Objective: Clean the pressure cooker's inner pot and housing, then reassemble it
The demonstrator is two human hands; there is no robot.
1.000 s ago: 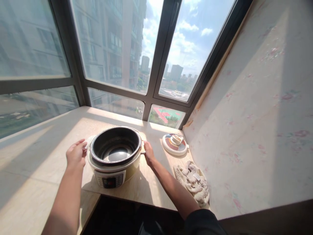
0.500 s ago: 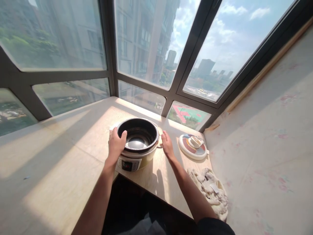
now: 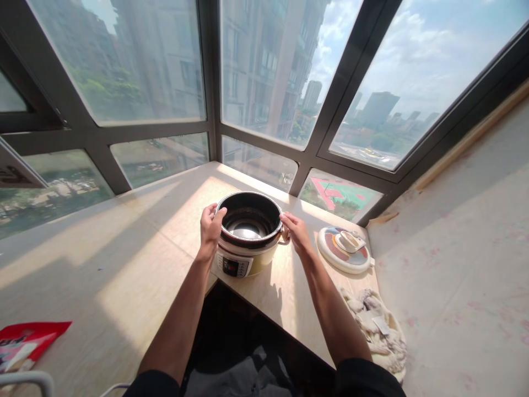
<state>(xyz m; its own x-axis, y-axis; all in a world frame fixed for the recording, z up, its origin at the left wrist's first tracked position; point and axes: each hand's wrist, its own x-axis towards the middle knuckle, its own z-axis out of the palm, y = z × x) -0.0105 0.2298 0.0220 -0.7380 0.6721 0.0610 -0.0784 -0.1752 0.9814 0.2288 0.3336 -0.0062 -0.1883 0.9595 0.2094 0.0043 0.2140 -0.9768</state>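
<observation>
A cream electric cooker (image 3: 242, 263) with a small control panel stands on the wooden counter (image 3: 136, 248) by the window. Its black inner pot (image 3: 250, 220) sits inside it, open and with nothing in it. My left hand (image 3: 210, 226) grips the pot's left rim, thumb hooked over the edge. On the pot's right rim rests my right hand (image 3: 295, 231), its fingers curled against the edge. The cooker's round lid (image 3: 344, 251) lies flat on the counter to the right of my right hand.
A crumpled beige cloth (image 3: 378, 331) lies near the counter's right front edge. A red packet (image 3: 25, 342) sits at the far left front. Tall window panes (image 3: 264, 82) close off the back. A pale wall (image 3: 467, 248) rises on the right. A dark gap (image 3: 248, 342) opens below the cooker.
My view has pulled back and swung left, bringing the red packet in. My left hand went from beside the cooker onto the pot's left rim; my right hand moved up from the cooker's side handle to the right rim.
</observation>
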